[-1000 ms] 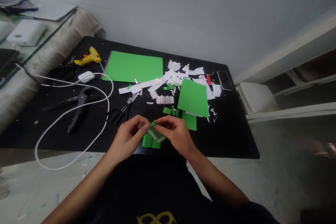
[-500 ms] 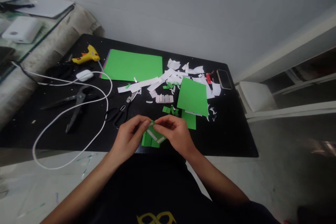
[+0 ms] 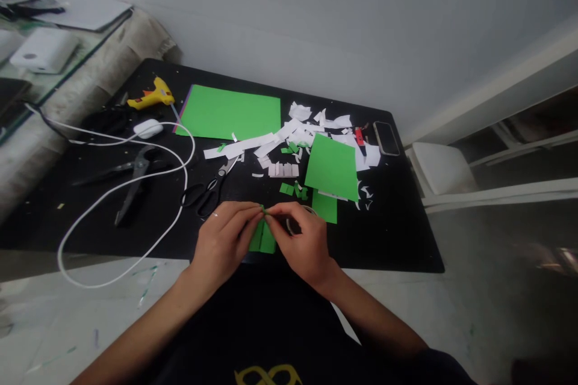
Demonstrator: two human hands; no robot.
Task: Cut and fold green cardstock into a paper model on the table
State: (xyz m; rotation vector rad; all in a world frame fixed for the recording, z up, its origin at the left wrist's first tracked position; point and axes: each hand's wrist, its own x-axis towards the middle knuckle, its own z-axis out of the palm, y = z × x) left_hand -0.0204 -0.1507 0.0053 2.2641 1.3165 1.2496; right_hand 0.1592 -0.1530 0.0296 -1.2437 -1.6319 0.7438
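Pinching a small green paper piece [image 3: 264, 209] between thumb and fingertips of the left hand [image 3: 224, 237] and likewise of the right hand [image 3: 307, 240], with the tips of both close together and the other fingers curled in. Covering most of that piece with the fingers, leaving only a sliver in view right where the fingertips come near each other. Can see folded green paper [image 3: 266, 240] just below, between both hands, by the near edge of the black table [image 3: 383, 240]; cannot tell whether touching the pinched piece. Showing only in part beside the right hand: a pale curved thing [image 3: 289, 227]. Find black-handled scissors [image 3: 220, 174] just beyond the left hand, and, farther out, green scraps [image 3: 287, 189], a pale folded strip [image 3: 283, 169] and a flat green sheet [image 3: 332, 167]
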